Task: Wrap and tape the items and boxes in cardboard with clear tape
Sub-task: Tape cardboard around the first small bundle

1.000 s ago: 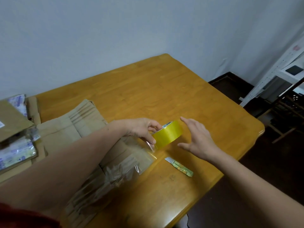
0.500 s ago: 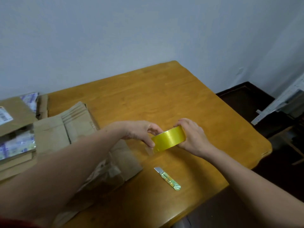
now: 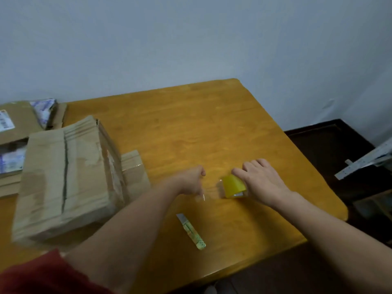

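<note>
My right hand [image 3: 262, 181] grips a yellowish roll of clear tape [image 3: 233, 186] just above the wooden table [image 3: 191, 128]. My left hand [image 3: 192, 182] pinches the free end of the tape, and a short clear strip [image 3: 209, 193] stretches between the two hands. A cardboard-wrapped bundle [image 3: 63, 177] lies to the left, with shiny tape along its right side. A small utility knife [image 3: 191, 231] with its blade out rests on the table below my hands.
Flat cardboard boxes and plastic-wrapped packs [image 3: 12, 145] are stacked at the far left. The table's right edge [image 3: 331, 200] drops to a dark floor, where a white metal rack piece [image 3: 364, 162] leans. A pale wall stands behind.
My right hand closed round the roll, then drew it to the right while my left hand kept the tape end, pulling out a strip. The view swung left and down.
</note>
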